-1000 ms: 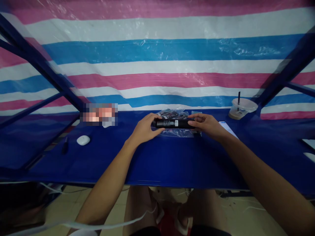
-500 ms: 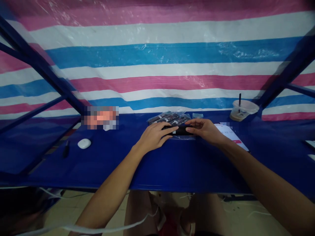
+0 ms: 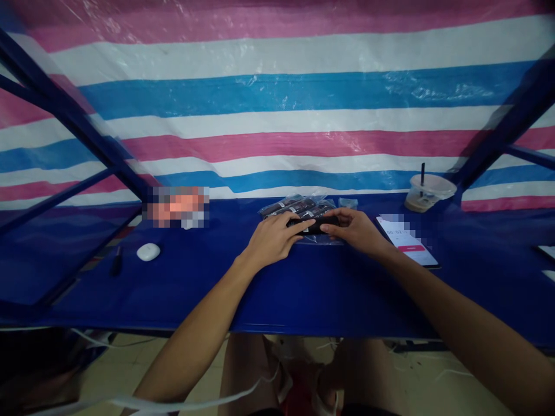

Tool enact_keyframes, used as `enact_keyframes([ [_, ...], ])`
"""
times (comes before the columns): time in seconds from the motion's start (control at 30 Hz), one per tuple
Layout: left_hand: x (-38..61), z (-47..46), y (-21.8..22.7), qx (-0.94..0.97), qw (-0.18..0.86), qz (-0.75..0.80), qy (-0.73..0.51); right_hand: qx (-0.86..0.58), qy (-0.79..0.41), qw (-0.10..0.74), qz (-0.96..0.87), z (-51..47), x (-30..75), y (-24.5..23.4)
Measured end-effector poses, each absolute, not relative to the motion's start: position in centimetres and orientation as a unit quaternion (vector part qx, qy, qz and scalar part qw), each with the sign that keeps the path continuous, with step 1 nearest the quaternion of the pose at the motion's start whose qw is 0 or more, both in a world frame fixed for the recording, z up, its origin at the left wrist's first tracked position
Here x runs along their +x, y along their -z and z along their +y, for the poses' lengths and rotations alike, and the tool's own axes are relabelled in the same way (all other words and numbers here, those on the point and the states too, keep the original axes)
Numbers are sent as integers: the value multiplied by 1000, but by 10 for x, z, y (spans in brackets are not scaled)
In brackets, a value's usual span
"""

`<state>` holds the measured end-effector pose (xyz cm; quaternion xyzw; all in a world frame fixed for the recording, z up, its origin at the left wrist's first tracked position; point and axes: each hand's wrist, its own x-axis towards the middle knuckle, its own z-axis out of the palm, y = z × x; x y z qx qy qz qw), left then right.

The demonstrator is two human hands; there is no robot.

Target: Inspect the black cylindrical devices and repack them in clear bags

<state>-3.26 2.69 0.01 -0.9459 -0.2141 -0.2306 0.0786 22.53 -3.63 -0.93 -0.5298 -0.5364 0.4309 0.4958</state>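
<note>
2 hands, left hand point(image 3: 271, 240) and right hand point(image 3: 353, 231), outstretched, fingers closed gripping black tube point(image 3: 318, 224) ends

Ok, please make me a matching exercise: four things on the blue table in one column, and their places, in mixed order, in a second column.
Things:
1. black tube
2. white mouse
3. plastic cup with straw
4. phone

Places:
A. far right, by the striped tarp
B. between left hand and right hand
C. far left on the table
D. just right of the right hand

Pairs: 1-B, 2-C, 3-A, 4-D
</note>
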Motion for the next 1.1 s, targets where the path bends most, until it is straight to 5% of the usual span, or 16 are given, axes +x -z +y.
enact_keyframes([
  [0.7,-32,23,-7,-956,72,-227,172,-484,-471,504,-538,-39,228,10],
  [1.1,-49,41,-4,-947,-64,-228,216,-447,-284,452,-717,-41,245,4],
])
